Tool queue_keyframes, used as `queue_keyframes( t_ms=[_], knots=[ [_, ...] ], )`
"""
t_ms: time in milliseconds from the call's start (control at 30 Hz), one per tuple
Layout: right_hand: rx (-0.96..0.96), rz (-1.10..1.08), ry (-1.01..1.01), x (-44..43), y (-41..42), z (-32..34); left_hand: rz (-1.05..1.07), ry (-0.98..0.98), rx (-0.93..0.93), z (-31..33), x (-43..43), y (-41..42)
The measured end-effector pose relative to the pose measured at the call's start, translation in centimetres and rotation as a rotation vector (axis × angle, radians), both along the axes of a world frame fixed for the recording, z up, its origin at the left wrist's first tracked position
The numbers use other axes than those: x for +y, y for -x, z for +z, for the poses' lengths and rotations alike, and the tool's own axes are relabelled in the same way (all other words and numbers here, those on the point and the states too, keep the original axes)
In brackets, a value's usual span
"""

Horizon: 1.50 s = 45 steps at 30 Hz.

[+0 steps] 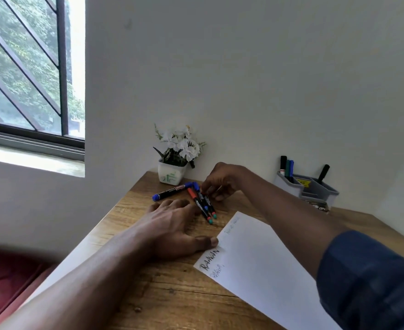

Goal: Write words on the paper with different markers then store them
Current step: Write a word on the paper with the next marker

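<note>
Near right, paper [263, 263] on surface [172, 294] w/ approx 3 words written. Left hand [172, 225] flat, fingers spread, pinning paper's corner. Right hand [220, 181] fingers narrow at loose markers [202, 202]. Organizer [308, 189] far right holds others; storing mostly left, I'd say.

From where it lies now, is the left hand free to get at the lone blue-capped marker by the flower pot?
Probably yes. The left hand lies flat on the table, its fingertips just short of the blue-capped marker, with nothing between them. The right hand is busy at the other markers, off to the side.
</note>
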State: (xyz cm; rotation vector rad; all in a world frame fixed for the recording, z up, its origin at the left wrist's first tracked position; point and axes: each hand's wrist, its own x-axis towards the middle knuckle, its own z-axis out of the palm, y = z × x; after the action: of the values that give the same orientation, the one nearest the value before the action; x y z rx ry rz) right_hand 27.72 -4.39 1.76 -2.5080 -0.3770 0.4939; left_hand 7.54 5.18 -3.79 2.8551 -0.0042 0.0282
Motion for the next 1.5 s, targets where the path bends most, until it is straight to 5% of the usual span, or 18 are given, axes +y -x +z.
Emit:
queue_keyframes(
  t_ms=[233, 533, 833, 1033, 1300, 1500],
  knots=[
    [-0.067, -0.054, -0.029, -0.9, 0.3, -0.9, -0.003, 0.013, -0.019, 0.3, -0.1, 0.2],
    [-0.337, 0.023, -0.528, -7.4, 4.2, 2.2, -0.007, 0.099, -0.172, -0.2, 0.2, 0.2],
    [-0.803, 0.401, -0.259, -14.5, 12.4, -2.6, -0.141, 0.077, -0.687, 0.1, -1.4, 2.1],
    [-0.973, 0.55, -0.219, -14.6, 14.4, -6.6, -0.218, -0.117, -0.687, 0.0, -2.9, 3.3],
    [-1.028, 0.526, -0.21, -14.8, 14.5, -6.5, -0.181, -0.102, -0.723, 0.3, -3.7, 3.7],
    [-0.913, 0.413, -0.143, -14.9, 14.8, -6.3, -0.16, -0.09, -0.749, 0.6, -3.1, 3.6]
  ],
)
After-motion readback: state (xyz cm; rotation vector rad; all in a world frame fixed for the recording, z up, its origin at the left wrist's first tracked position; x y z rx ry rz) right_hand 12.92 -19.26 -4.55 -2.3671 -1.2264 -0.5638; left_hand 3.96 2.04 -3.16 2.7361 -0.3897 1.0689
